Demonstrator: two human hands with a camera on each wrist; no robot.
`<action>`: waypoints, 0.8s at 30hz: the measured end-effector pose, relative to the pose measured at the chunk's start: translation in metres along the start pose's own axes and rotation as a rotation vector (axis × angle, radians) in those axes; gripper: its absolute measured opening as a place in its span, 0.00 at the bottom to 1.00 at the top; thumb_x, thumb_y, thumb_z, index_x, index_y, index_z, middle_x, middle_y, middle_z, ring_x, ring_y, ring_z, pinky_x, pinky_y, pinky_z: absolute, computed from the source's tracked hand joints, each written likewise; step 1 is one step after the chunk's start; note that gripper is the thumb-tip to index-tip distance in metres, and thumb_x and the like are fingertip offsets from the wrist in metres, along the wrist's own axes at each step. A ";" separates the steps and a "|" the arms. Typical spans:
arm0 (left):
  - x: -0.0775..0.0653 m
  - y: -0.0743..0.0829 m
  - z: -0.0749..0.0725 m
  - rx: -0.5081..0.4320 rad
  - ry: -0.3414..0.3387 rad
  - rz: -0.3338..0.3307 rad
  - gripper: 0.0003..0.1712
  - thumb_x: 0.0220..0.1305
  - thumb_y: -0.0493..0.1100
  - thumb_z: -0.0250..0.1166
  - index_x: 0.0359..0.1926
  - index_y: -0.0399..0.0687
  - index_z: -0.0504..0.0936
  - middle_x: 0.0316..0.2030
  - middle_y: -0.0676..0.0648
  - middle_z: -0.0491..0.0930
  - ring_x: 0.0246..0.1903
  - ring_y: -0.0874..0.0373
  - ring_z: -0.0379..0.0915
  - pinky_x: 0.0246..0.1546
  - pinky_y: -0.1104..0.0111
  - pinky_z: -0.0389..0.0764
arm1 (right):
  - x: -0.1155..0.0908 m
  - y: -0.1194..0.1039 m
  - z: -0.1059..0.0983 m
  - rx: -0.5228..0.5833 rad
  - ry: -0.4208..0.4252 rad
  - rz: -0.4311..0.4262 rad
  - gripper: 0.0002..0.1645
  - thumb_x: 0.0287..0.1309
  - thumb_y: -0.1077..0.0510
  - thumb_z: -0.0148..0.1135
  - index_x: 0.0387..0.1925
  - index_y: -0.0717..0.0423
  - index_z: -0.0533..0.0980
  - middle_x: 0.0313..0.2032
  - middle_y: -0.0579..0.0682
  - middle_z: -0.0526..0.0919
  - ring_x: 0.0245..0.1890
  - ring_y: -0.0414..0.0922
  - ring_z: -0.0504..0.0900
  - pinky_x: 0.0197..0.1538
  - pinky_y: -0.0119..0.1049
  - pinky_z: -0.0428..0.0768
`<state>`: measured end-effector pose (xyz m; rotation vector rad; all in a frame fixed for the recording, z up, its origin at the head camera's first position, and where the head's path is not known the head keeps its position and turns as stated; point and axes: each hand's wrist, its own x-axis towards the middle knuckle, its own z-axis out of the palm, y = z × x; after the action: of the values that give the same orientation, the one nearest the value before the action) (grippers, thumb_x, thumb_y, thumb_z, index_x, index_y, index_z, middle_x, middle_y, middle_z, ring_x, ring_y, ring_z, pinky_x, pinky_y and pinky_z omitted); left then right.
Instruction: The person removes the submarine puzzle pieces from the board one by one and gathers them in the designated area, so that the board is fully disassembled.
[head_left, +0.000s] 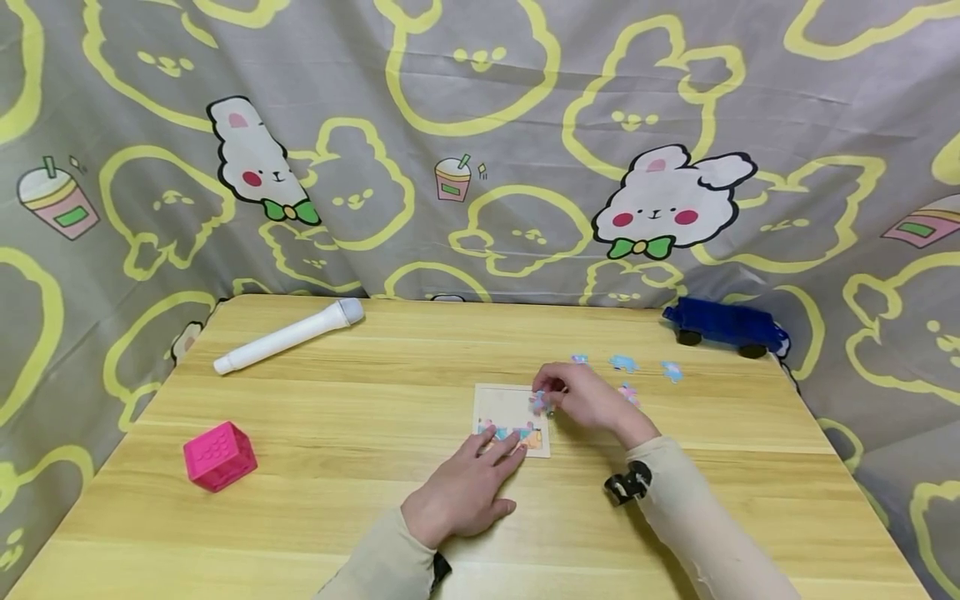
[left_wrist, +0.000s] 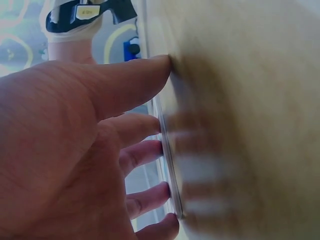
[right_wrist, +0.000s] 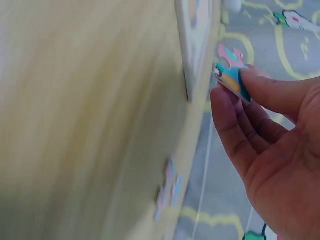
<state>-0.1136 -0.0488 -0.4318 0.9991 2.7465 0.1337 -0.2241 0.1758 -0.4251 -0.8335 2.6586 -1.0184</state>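
Note:
A small square puzzle tray (head_left: 501, 402) lies flat on the table, with several pieces fitted along its near side. My left hand (head_left: 465, 492) rests over that near edge, its fingers spread across the fitted pieces. In the left wrist view the fingertips touch the tray's thin edge (left_wrist: 173, 185). Between thumb and fingers, my right hand (head_left: 588, 398) pinches a colourful jigsaw piece (right_wrist: 232, 82) above the tray's right side. Loose jigsaw pieces (head_left: 623, 362) lie on the table beyond and beside the right hand; the hand partly covers that area.
A white microphone (head_left: 288, 336) lies at the back left of the wooden table (head_left: 337, 508). Nearer on the left sits a pink block (head_left: 221, 456). A dark blue toy vehicle (head_left: 723, 325) stands at the back right corner. Behind the table hangs a patterned curtain (head_left: 517, 92).

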 end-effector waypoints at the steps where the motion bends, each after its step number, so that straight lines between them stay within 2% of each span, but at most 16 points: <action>1: 0.000 0.000 0.000 -0.003 0.001 -0.002 0.39 0.68 0.59 0.61 0.74 0.52 0.63 0.74 0.51 0.55 0.72 0.46 0.49 0.69 0.58 0.56 | -0.003 0.002 -0.004 0.005 0.006 0.005 0.09 0.64 0.68 0.60 0.36 0.52 0.80 0.30 0.43 0.78 0.32 0.41 0.76 0.38 0.39 0.76; 10: -0.002 0.000 0.001 -0.055 0.005 -0.018 0.40 0.67 0.58 0.62 0.75 0.52 0.62 0.75 0.52 0.53 0.72 0.45 0.47 0.69 0.57 0.54 | -0.037 0.023 -0.046 0.083 0.076 0.150 0.07 0.66 0.68 0.58 0.41 0.60 0.81 0.34 0.49 0.80 0.32 0.46 0.78 0.31 0.41 0.80; 15: -0.002 0.000 0.001 -0.070 -0.002 -0.019 0.40 0.67 0.58 0.62 0.75 0.52 0.61 0.75 0.52 0.53 0.72 0.45 0.47 0.69 0.57 0.54 | -0.058 0.044 -0.066 0.079 0.114 0.217 0.04 0.64 0.68 0.60 0.38 0.61 0.80 0.32 0.51 0.80 0.31 0.47 0.77 0.32 0.40 0.79; 19: -0.002 0.000 0.001 -0.066 0.001 -0.007 0.40 0.68 0.57 0.61 0.75 0.52 0.61 0.75 0.51 0.53 0.72 0.45 0.46 0.69 0.57 0.54 | -0.074 0.066 -0.078 0.045 0.122 0.242 0.04 0.62 0.70 0.60 0.36 0.61 0.80 0.31 0.50 0.80 0.31 0.47 0.75 0.32 0.38 0.77; 24: -0.001 -0.002 0.002 -0.081 0.006 0.001 0.39 0.68 0.56 0.61 0.75 0.50 0.61 0.75 0.50 0.53 0.72 0.44 0.46 0.69 0.56 0.54 | -0.089 0.088 -0.086 0.060 0.104 0.319 0.05 0.62 0.72 0.58 0.37 0.66 0.79 0.32 0.52 0.80 0.30 0.48 0.75 0.32 0.39 0.77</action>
<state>-0.1133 -0.0510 -0.4334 0.9798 2.7221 0.2462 -0.2189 0.3275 -0.4220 -0.3365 2.7119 -1.0750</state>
